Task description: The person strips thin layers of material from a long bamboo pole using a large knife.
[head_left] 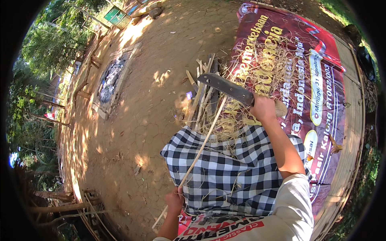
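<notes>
My right hand (263,108) is closed round the handle of a machete (231,89), whose broad dark blade points left and away from me. A long, thin bamboo strip (200,150) slants up across my lap, gripped near its lower end by my left hand (174,201). The strip's far end meets the blade, or passes just under it; I cannot tell which. A black-and-white checkered cloth (221,172) covers my lap, with a few pale shavings on it. Curly bamboo shavings (277,60) lie thickly beyond the machete.
A dark red printed banner (333,96) lies under the shavings, over a bamboo platform (345,160). Several split bamboo pieces (197,106) lean in a bundle left of the blade. On the dirt ground (140,104) is a framed ash pit (110,80); wooden poles (64,209) stand lower left.
</notes>
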`<state>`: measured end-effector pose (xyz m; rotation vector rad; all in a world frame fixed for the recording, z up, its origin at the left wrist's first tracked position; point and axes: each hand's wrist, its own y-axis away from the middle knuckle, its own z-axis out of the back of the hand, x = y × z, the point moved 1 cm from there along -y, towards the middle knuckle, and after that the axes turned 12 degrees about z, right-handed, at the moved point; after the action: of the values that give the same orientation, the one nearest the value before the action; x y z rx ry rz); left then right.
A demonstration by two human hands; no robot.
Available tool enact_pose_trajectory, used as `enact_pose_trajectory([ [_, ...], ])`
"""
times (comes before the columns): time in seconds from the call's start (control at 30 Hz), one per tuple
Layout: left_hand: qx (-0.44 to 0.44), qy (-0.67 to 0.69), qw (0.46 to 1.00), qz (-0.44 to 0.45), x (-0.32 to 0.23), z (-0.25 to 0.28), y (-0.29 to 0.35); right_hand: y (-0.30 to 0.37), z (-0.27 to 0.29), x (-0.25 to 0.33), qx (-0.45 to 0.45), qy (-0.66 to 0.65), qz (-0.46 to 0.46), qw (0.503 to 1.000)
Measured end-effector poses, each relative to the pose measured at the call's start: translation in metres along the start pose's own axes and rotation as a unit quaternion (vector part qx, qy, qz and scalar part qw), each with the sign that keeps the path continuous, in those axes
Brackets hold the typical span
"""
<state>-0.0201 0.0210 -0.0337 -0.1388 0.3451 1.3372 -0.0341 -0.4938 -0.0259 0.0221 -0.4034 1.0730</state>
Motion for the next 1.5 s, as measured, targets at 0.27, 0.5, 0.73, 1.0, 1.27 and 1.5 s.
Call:
enact_pose_trajectory([
  [0.27, 0.023, 0.004, 0.999, 0.031, -0.015, 0.009, 0.001, 0.005, 0.003, -0.018, -0.091, 0.011, 0.061, 0.994],
  [0.5, 0.047, 0.042, 0.997, 0.049, -0.024, 0.015, 0.007, 0.024, 0.016, -0.067, -0.084, -0.111, -0.266, 0.954],
  [0.73, 0.167, 0.125, 0.975, 0.073, -0.008, 0.026, -0.012, 0.020, 0.026, -0.037, -0.139, -0.160, -0.184, 0.960],
  [1.0, 0.198, 0.131, 0.960, 0.146, -0.036, 0.064, -0.021, 0.032, 0.037, -0.013, -0.120, -0.115, -0.081, 0.983],
  [1.27, 0.158, 0.150, 0.974, 0.063, -0.088, 0.079, -0.023, 0.038, 0.054, 0.005, -0.179, -0.156, 0.012, 0.971],
  [1.5, 0.206, 0.272, 0.938, 0.068, -0.144, 0.046, -0.048, 0.040, 0.042, 0.015, -0.222, -0.167, 0.245, 0.929],
])
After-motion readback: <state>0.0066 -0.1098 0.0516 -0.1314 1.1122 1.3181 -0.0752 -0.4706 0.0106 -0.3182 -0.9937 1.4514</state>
